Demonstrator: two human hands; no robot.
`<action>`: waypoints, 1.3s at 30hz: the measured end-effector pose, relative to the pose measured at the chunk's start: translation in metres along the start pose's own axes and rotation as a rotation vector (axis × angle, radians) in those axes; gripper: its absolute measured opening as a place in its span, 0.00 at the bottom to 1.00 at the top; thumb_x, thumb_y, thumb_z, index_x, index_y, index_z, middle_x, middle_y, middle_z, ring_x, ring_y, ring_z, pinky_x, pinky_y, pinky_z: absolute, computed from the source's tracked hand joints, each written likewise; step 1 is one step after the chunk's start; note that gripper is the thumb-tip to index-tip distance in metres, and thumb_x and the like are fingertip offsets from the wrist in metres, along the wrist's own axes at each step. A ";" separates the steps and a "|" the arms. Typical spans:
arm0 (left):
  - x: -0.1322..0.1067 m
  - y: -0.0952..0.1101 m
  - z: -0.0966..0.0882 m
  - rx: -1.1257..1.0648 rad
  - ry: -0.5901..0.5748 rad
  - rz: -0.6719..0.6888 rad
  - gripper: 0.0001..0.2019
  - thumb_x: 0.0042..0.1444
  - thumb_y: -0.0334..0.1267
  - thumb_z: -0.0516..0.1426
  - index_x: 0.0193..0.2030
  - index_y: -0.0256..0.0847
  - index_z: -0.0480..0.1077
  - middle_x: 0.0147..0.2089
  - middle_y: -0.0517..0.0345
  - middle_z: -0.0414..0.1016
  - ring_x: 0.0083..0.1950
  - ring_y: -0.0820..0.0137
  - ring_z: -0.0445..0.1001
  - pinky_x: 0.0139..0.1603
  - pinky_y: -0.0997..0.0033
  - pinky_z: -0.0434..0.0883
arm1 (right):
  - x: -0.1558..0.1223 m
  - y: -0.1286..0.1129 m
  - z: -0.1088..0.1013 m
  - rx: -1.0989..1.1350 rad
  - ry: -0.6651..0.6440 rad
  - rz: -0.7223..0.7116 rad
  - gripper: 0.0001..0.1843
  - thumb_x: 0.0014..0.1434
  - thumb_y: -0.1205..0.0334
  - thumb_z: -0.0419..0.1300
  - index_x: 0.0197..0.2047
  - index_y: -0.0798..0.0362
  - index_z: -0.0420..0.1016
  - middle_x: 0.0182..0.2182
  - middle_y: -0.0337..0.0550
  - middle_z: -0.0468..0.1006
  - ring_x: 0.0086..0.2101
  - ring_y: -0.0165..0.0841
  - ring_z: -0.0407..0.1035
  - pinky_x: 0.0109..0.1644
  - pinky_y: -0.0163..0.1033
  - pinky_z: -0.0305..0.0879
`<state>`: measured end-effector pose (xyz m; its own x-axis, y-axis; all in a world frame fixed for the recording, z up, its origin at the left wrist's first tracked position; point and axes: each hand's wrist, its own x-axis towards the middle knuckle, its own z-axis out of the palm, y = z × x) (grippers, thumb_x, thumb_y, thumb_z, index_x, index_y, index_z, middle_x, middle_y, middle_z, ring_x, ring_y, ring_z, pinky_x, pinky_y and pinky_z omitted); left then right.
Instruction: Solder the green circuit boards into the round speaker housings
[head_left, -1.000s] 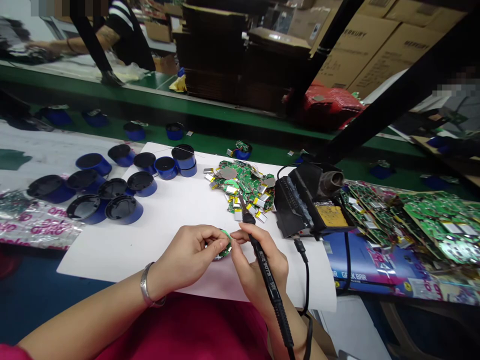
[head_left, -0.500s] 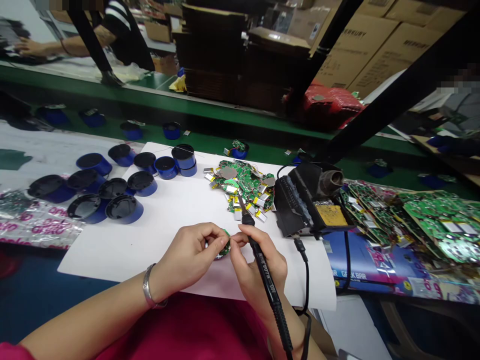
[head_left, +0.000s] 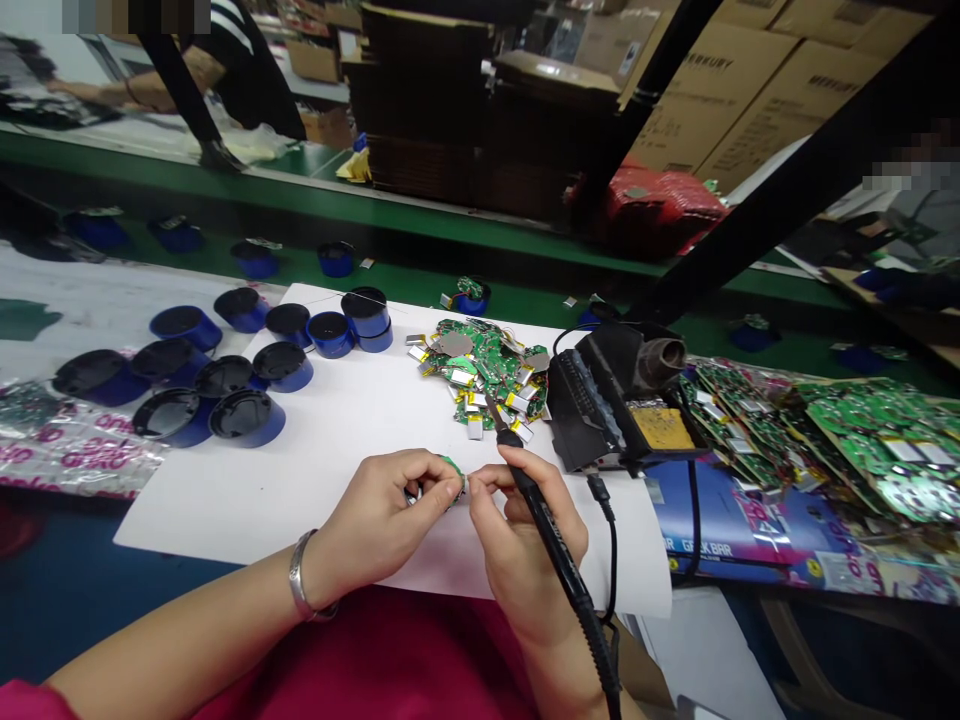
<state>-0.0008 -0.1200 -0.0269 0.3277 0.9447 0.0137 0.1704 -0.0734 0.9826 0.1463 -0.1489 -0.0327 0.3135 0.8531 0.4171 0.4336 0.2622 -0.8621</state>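
My left hand (head_left: 401, 510) pinches a small green circuit board (head_left: 452, 464) above the white sheet; the fingers cover most of the board. Beside it, my right hand (head_left: 525, 530) grips a black soldering iron (head_left: 551, 530), its tip pointing up and away from me. Thumb and forefinger of that hand are also pinched close to the board's edge, and what lies between them is too small to make out. Just beyond both hands is a heap of green circuit boards (head_left: 491, 355) with small silver battery cells (head_left: 475, 427).
Several blue cups with black insides (head_left: 251, 418) stand to the left. A soldering iron stand (head_left: 600, 390) with a yellow sponge (head_left: 661, 428) is at the right, before stacked board panels (head_left: 862, 440). Behind runs a green conveyor (head_left: 409, 265) carrying blue cups. Another person's arm (head_left: 165, 85) shows far left.
My right hand, with the soldering iron, has shifted slightly right, away from my left hand. The cups on the green conveyor have slid a little to the left.
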 end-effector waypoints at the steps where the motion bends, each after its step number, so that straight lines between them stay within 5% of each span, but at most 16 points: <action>1: 0.000 0.000 0.000 0.000 0.007 -0.001 0.09 0.61 0.39 0.57 0.34 0.39 0.77 0.33 0.58 0.79 0.34 0.71 0.73 0.37 0.73 0.69 | 0.001 0.001 -0.001 -0.011 0.018 0.009 0.16 0.55 0.69 0.64 0.48 0.50 0.72 0.29 0.35 0.79 0.27 0.27 0.74 0.31 0.32 0.72; 4: 0.000 0.001 -0.001 0.002 0.020 -0.011 0.09 0.60 0.39 0.57 0.33 0.39 0.76 0.31 0.59 0.78 0.33 0.72 0.72 0.36 0.74 0.68 | 0.003 0.004 -0.004 -0.042 0.050 0.017 0.16 0.55 0.67 0.64 0.48 0.50 0.73 0.29 0.36 0.79 0.27 0.28 0.74 0.31 0.33 0.72; 10: 0.001 0.000 -0.002 0.002 0.003 -0.013 0.10 0.61 0.39 0.57 0.33 0.39 0.76 0.32 0.59 0.79 0.34 0.72 0.73 0.37 0.74 0.69 | 0.002 0.003 -0.006 0.068 -0.109 0.004 0.18 0.57 0.68 0.63 0.51 0.48 0.71 0.37 0.39 0.82 0.36 0.30 0.79 0.43 0.36 0.77; 17: 0.000 0.004 -0.004 0.022 -0.029 -0.011 0.09 0.61 0.39 0.57 0.35 0.39 0.77 0.33 0.59 0.80 0.35 0.72 0.75 0.37 0.74 0.70 | -0.002 0.004 -0.004 0.059 -0.122 -0.005 0.17 0.58 0.70 0.63 0.50 0.45 0.72 0.31 0.32 0.81 0.30 0.24 0.76 0.36 0.28 0.74; 25: -0.001 0.002 -0.004 0.000 -0.021 -0.010 0.09 0.61 0.39 0.58 0.33 0.38 0.77 0.31 0.58 0.80 0.32 0.72 0.74 0.35 0.74 0.71 | -0.003 0.002 -0.007 -0.008 -0.124 -0.065 0.17 0.58 0.69 0.63 0.51 0.48 0.72 0.32 0.35 0.81 0.27 0.25 0.74 0.25 0.28 0.68; 34: -0.004 -0.006 -0.008 0.200 0.128 0.245 0.06 0.61 0.33 0.59 0.33 0.41 0.77 0.37 0.57 0.79 0.41 0.69 0.75 0.46 0.69 0.70 | -0.002 0.013 -0.017 -0.135 -0.219 -0.313 0.22 0.58 0.74 0.61 0.55 0.49 0.69 0.40 0.42 0.80 0.39 0.33 0.76 0.45 0.41 0.75; 39: -0.008 -0.016 -0.007 0.303 0.173 0.359 0.05 0.60 0.31 0.61 0.34 0.42 0.77 0.39 0.57 0.80 0.44 0.68 0.75 0.50 0.64 0.68 | -0.003 0.022 -0.016 -0.150 -0.314 -0.497 0.29 0.56 0.77 0.61 0.59 0.51 0.66 0.42 0.47 0.80 0.39 0.36 0.74 0.42 0.43 0.74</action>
<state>-0.0124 -0.1238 -0.0414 0.2610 0.8798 0.3972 0.3456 -0.4694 0.8125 0.1682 -0.1526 -0.0479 -0.2118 0.7429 0.6350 0.5857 0.6166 -0.5261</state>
